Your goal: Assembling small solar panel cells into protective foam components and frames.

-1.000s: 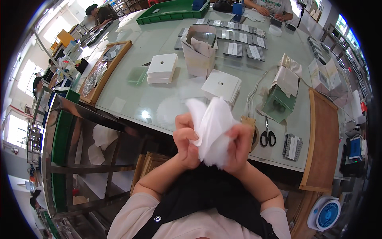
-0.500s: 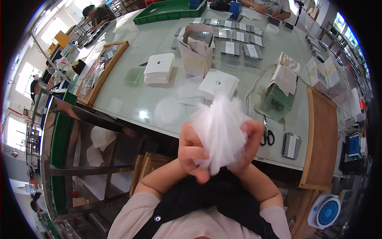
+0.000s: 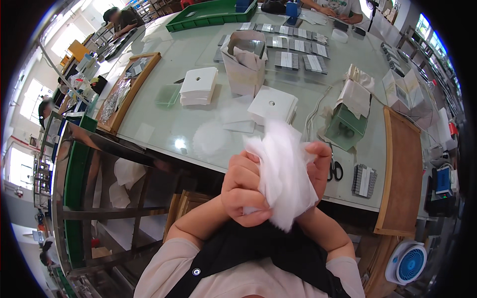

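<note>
Above the table's near edge, a bunch of thin white sheets point(image 3: 284, 174) is held between my two hands, bent and partly blurred. My left hand point(image 3: 246, 191) is closed on its left side, fingers curled in against the sheets. Gripping the other side is my right hand point(image 3: 319, 166), its lower fingers partly hidden behind the bunch. Just beyond my hands sits a stack of white square sheets with a round hole point(image 3: 283, 107). A similar white stack point(image 3: 196, 92) stands farther left. Black-handled scissors point(image 3: 338, 171) lie to the right of my right hand.
A tall open carton point(image 3: 244, 74) stands between the stacks. Rows of grey packs point(image 3: 300, 45) lie behind it. At right are a green box point(image 3: 347, 121), a grey bundle point(image 3: 364, 181), a wooden board point(image 3: 397, 174) and a fan point(image 3: 411, 263). People work across the table and at left.
The white bunch went from fanned and spread out to more folded over and bunched together. My left hand turned inward, and my right hand rose slightly.
</note>
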### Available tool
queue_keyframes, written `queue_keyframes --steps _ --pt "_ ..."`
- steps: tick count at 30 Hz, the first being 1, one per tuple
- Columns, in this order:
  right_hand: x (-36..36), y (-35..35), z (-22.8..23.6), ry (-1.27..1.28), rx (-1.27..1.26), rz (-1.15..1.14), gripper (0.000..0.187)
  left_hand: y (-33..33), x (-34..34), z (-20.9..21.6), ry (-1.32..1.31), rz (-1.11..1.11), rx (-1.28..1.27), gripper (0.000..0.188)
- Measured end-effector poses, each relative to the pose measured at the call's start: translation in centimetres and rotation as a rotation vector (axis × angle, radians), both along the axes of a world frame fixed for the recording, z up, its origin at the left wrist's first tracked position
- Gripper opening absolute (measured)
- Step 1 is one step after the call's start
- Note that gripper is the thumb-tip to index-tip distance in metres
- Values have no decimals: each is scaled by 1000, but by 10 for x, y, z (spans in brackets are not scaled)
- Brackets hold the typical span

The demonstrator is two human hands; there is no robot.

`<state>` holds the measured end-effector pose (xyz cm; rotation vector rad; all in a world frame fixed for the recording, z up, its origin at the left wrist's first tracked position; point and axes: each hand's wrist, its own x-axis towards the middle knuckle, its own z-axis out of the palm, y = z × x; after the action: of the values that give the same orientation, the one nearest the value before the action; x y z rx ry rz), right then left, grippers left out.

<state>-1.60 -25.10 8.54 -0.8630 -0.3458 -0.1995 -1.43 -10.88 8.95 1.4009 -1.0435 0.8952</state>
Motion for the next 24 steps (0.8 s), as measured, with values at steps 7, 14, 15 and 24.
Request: queue_keyframes --steps 7,14,15,24 --pt "15 -22 23 -639 -650 -400 24 10 -1 7 516 -335 -65 36" --pt "30 -19 18 -1279 -807 -594 34 -1 -1 10 765 -449 -284 40" --pt "28 -21 17 -1256 -940 -540 42 -1 0 6 754 -426 -275 38" --pt "-3 4 -10 -71 -370 -309 32 -4 0 1 141 -40 -3 17"
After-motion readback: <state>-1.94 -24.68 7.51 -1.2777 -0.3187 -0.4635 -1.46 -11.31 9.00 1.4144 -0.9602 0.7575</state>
